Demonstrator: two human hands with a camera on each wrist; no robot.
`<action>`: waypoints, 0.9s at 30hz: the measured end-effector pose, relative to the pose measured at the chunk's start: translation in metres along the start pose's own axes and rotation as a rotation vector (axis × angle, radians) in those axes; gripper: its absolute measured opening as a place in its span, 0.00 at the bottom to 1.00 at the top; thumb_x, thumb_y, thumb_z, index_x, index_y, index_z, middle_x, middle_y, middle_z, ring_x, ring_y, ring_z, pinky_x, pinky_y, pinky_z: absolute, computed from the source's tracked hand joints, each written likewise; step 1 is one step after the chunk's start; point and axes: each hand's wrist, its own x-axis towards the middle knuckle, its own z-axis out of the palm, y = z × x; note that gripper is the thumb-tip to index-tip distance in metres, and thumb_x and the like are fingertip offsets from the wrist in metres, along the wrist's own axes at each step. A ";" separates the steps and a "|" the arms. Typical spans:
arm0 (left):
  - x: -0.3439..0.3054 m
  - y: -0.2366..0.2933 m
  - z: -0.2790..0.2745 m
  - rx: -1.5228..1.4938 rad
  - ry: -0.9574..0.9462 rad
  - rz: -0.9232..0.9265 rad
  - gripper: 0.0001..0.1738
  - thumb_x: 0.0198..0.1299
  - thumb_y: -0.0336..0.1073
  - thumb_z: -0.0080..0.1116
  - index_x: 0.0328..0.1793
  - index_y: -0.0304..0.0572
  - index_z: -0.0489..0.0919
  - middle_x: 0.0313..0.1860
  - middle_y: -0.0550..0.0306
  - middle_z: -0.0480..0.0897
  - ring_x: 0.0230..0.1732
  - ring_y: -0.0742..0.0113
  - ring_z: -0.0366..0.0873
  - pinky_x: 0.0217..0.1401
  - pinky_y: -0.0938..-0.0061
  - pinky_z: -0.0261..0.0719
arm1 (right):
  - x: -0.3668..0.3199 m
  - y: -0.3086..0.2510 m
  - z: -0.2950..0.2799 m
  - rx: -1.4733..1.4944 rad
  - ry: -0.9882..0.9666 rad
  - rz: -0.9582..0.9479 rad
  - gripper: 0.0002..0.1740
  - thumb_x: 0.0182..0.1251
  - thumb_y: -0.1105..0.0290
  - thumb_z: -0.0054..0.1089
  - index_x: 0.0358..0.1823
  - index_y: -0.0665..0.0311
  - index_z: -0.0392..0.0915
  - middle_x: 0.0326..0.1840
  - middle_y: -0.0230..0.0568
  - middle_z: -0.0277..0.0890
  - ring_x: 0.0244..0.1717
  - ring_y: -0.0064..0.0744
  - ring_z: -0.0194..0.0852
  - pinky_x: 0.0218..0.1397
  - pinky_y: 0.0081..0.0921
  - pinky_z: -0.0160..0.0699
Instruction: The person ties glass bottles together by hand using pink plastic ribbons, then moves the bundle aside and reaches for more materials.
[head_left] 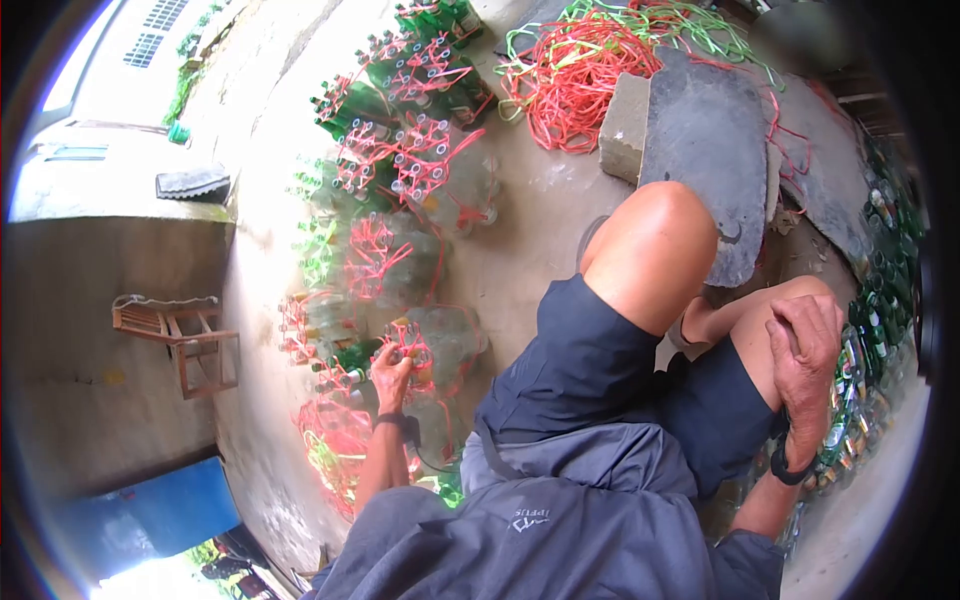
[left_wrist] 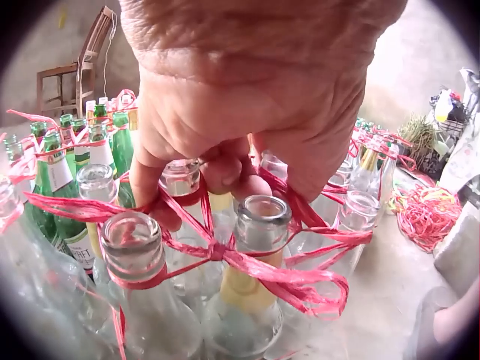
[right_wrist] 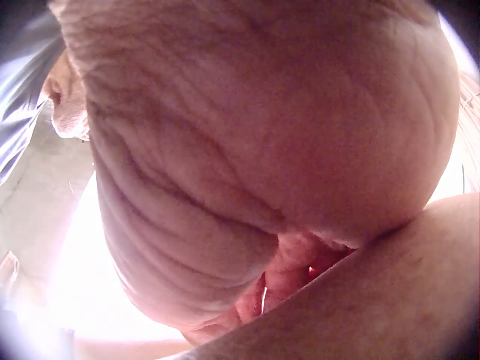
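Note:
My left hand (head_left: 390,378) is over a bundle of clear glass bottles (head_left: 455,345), at the left of the person's legs. In the left wrist view, its curled fingers grip the red plastic string (left_wrist: 289,279) among the bottle necks. That string loops round each neck and crosses in a knot; a clear bottle (left_wrist: 240,322) stands upright just in front of the hand. The fingertips are partly hidden behind the necks. My right hand (head_left: 808,360) rests on the right knee (head_left: 790,292), holding nothing, its fingers loosely bent. Only its palm side and the bare leg fill the right wrist view.
Tied bundles of green bottles (head_left: 440,75) and clear ones stand in rows on the left. A heap of red and green string (head_left: 580,80) lies ahead, beside a concrete block (head_left: 625,125) and a dark slab (head_left: 705,150). Loose bottles (head_left: 885,290) are piled at right; a wooden chair (head_left: 200,340) stands far left.

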 end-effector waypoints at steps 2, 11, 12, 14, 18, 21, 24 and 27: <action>0.003 0.002 -0.004 -0.024 -0.067 -0.011 0.27 0.53 0.31 0.69 0.62 0.35 0.87 0.35 0.58 0.89 0.36 0.73 0.84 0.42 0.74 0.83 | -0.001 -0.001 0.000 0.017 0.008 0.022 0.11 0.58 0.78 0.70 0.43 0.64 0.83 0.41 0.40 0.81 0.48 0.46 0.77 0.58 0.43 0.72; 0.005 0.017 -0.012 0.174 -0.132 0.003 0.32 0.55 0.42 0.76 0.66 0.38 0.87 0.49 0.46 0.92 0.48 0.58 0.90 0.54 0.63 0.85 | -0.004 0.000 -0.003 0.020 0.028 0.038 0.11 0.56 0.77 0.71 0.42 0.63 0.84 0.40 0.41 0.80 0.49 0.48 0.76 0.58 0.44 0.72; 0.006 0.020 -0.013 0.217 -0.120 0.033 0.33 0.55 0.44 0.77 0.66 0.38 0.86 0.51 0.44 0.92 0.51 0.56 0.90 0.56 0.62 0.85 | -0.004 -0.001 -0.004 0.018 0.033 0.040 0.11 0.56 0.77 0.71 0.42 0.63 0.84 0.40 0.41 0.80 0.49 0.48 0.76 0.58 0.44 0.72; 0.007 0.026 -0.014 0.230 -0.133 -0.003 0.37 0.53 0.47 0.77 0.68 0.37 0.85 0.56 0.41 0.91 0.56 0.50 0.89 0.61 0.59 0.85 | -0.003 -0.002 -0.005 0.034 0.036 0.047 0.11 0.56 0.77 0.71 0.42 0.64 0.84 0.40 0.41 0.80 0.49 0.48 0.76 0.58 0.45 0.72; 0.006 0.019 -0.017 0.296 -0.168 0.027 0.43 0.52 0.47 0.77 0.75 0.37 0.80 0.61 0.37 0.89 0.61 0.43 0.88 0.66 0.55 0.84 | -0.004 -0.002 -0.006 0.041 0.044 0.041 0.11 0.56 0.77 0.70 0.41 0.64 0.83 0.40 0.41 0.80 0.48 0.48 0.76 0.59 0.45 0.72; -0.004 0.034 -0.021 0.290 -0.152 -0.051 0.46 0.53 0.46 0.75 0.80 0.39 0.74 0.64 0.34 0.87 0.64 0.43 0.86 0.67 0.56 0.83 | -0.003 -0.003 -0.007 0.052 0.043 0.038 0.11 0.56 0.77 0.70 0.41 0.64 0.83 0.40 0.41 0.80 0.48 0.48 0.76 0.59 0.45 0.71; -0.017 0.053 -0.024 0.413 -0.049 -0.008 0.46 0.52 0.46 0.76 0.78 0.37 0.75 0.61 0.34 0.88 0.61 0.42 0.87 0.64 0.54 0.83 | -0.004 -0.003 -0.006 0.049 0.047 0.040 0.11 0.56 0.78 0.70 0.41 0.64 0.83 0.39 0.41 0.79 0.48 0.47 0.76 0.59 0.44 0.70; -0.028 0.067 -0.022 0.418 0.074 0.070 0.39 0.55 0.42 0.75 0.74 0.37 0.77 0.57 0.37 0.88 0.56 0.41 0.87 0.62 0.52 0.83 | -0.004 -0.001 -0.005 0.054 0.055 0.030 0.11 0.55 0.78 0.70 0.41 0.64 0.83 0.39 0.40 0.79 0.48 0.47 0.75 0.59 0.44 0.70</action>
